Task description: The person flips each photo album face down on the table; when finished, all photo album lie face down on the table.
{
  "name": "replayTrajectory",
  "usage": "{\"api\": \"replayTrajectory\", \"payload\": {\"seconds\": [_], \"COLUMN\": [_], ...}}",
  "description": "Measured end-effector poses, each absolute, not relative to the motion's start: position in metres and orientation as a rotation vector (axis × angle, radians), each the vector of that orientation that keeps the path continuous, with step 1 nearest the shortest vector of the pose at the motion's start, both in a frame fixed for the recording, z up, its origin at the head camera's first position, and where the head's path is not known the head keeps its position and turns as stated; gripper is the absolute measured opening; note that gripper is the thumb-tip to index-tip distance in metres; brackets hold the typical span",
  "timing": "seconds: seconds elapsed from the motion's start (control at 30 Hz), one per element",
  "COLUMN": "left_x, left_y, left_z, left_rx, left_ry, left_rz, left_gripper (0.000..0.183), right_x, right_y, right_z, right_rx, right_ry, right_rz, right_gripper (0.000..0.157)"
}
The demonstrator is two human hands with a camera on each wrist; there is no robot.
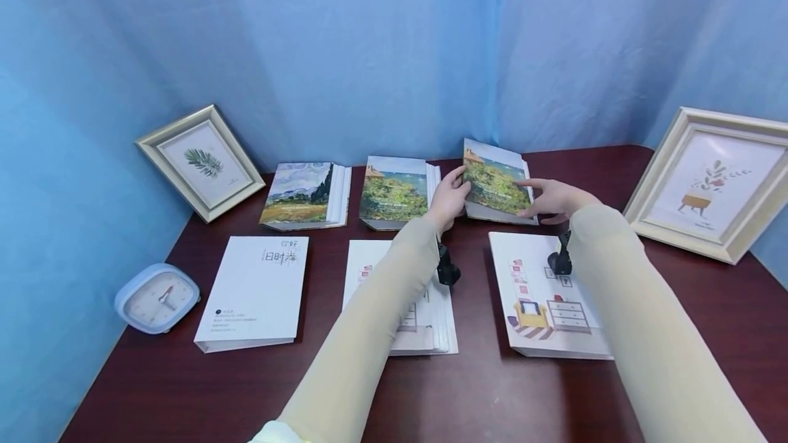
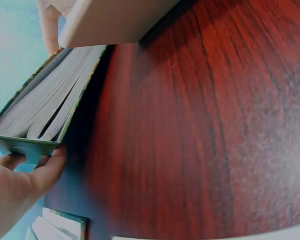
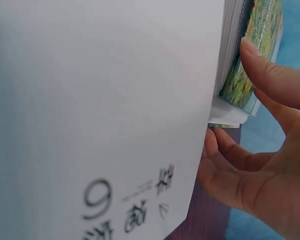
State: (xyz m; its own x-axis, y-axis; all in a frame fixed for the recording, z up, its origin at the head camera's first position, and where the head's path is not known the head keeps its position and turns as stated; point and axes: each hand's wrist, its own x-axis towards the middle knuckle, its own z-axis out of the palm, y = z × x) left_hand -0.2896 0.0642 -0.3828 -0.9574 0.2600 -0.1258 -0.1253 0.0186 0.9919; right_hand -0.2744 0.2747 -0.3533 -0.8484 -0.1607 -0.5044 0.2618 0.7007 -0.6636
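Observation:
A photo album [image 1: 494, 180] with a painted garden-and-sea cover sits tilted at the back of the table. My left hand [image 1: 451, 198] grips it by its spine edge, fingers and thumb bent round the spine [image 2: 27, 146]. On its right side my right hand [image 1: 550, 200] touches the cover with an outstretched finger and the thumb; its other fingers [image 3: 240, 185] bend below, apart from the album. A matching album [image 1: 394, 190] lies just left of my left hand. Under my right forearm is a white album [image 1: 535, 292] with a furniture drawing, looming large in the right wrist view.
Another painted album [image 1: 298, 193] lies back left. Two more white albums, one with lettering [image 1: 255, 292] and one with a drawing [image 1: 443, 327], lie in front. A blue clock [image 1: 158, 297] stands far left. Picture frames stand at left [image 1: 237, 204] and right [image 1: 683, 234], before blue curtains [image 1: 369, 53].

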Motion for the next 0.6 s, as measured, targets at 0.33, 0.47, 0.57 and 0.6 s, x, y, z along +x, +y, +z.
{"api": "replayTrajectory", "payload": {"seconds": [0.33, 0.47, 0.57, 0.6], "left_x": [-0.287, -0.285, -0.285, -0.285], "left_y": [0.061, 0.057, 0.053, 0.051], "left_z": [-0.369, -0.365, -0.361, -0.359], "left_rx": [0.229, 0.233, 0.250, 0.259], "left_ry": [1.975, 1.990, 1.989, 1.984], "left_rz": [2.009, 1.971, 1.956, 1.956], "left_gripper": [0.050, 0.050, 0.050, 0.050], "right_x": [-0.273, -0.273, -0.274, -0.274], "right_y": [0.277, 0.276, 0.273, 0.272], "right_z": [-0.351, -0.353, -0.354, -0.354], "right_rx": [0.109, 0.116, 0.101, 0.096], "right_ry": [2.254, 2.238, 2.237, 2.239], "right_rz": [-1.204, -1.238, -1.240, -1.241], "right_gripper": [0.080, 0.081, 0.083, 0.083]}}
